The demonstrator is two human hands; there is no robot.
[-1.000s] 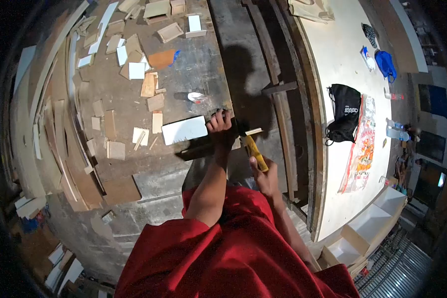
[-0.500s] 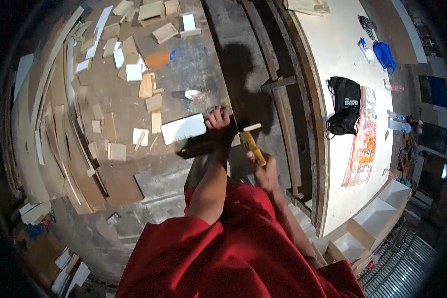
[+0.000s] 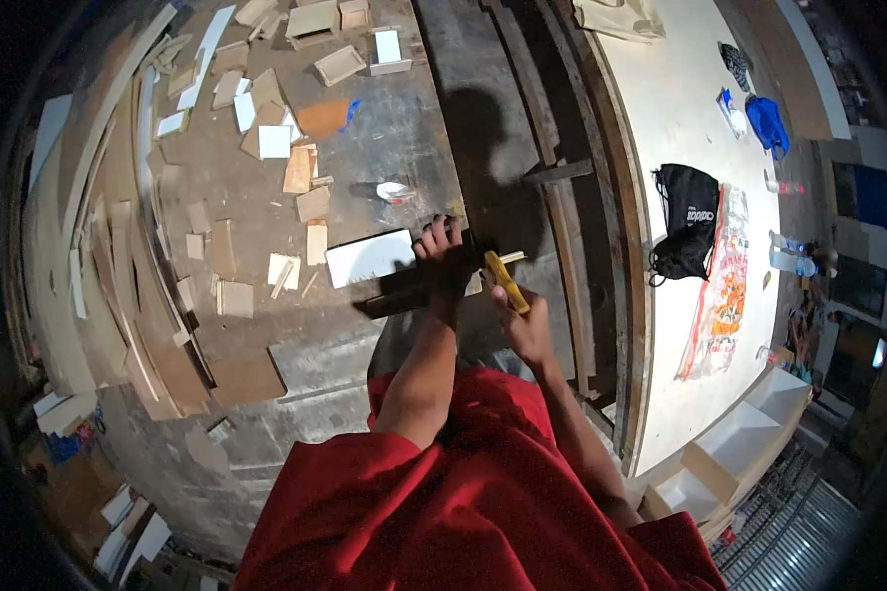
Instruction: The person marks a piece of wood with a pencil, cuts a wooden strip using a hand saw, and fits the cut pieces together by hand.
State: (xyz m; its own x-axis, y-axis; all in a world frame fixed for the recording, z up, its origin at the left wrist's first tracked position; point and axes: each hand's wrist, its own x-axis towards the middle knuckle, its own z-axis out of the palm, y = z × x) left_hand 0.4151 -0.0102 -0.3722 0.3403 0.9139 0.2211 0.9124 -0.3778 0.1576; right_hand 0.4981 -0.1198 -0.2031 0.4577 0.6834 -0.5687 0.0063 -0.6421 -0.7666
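My right hand (image 3: 524, 320) is wrapped round the yellow handle (image 3: 507, 283) of a tool whose far end is dark and hard to make out. A thin pale wood strip (image 3: 512, 257) sticks out past the worktable's edge, just beyond the handle. To the left, my left hand (image 3: 443, 261) presses down at the edge of the brown worktable (image 3: 394, 118), fingers bent; what lies under its shadowed palm is hidden. A white rectangular board (image 3: 370, 258) lies on the table left of that hand.
Small wood pieces (image 3: 313, 205) and a small white and red item (image 3: 394, 192) lie on the worktable. Long strips (image 3: 118, 256) line its left side. Across a gap, a pale table (image 3: 660, 394) bears a black bag (image 3: 687, 222) and a printed plastic sack (image 3: 727, 286).
The yellow handle and my right hand have shifted slightly up and back beside the wood strip. My left hand stays at the table edge. The whole view has moved a little.
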